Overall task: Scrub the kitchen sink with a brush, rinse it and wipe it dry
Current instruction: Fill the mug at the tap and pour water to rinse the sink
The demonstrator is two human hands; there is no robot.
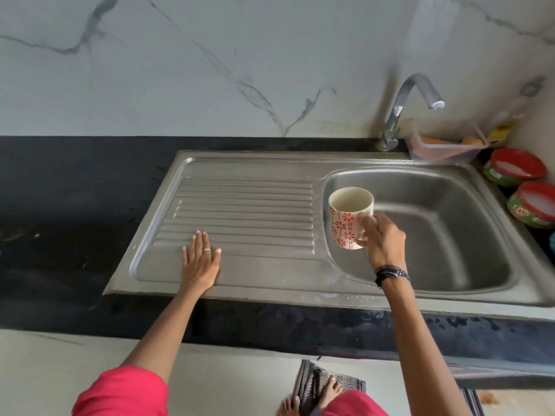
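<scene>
A steel sink (420,282) sits in a black counter, with a ribbed draining board (246,205) on its left and a basin (444,223) on its right. My left hand (200,261) rests flat on the near part of the draining board, fingers straight. My right hand (381,240) grips the handle of a white mug (348,219) with red flowers. It holds the mug upright over the basin's left edge. The mug looks empty inside. A curved tap (405,106) stands behind the basin. No brush shows clearly.
A clear plastic tub (444,148) with orange things in it stands behind the basin at right. Two round red-and-green containers (516,166) (534,204) sit on the counter at far right. The black counter (75,205) stretches left. A marble wall rises behind. A mat (315,385) lies by my feet.
</scene>
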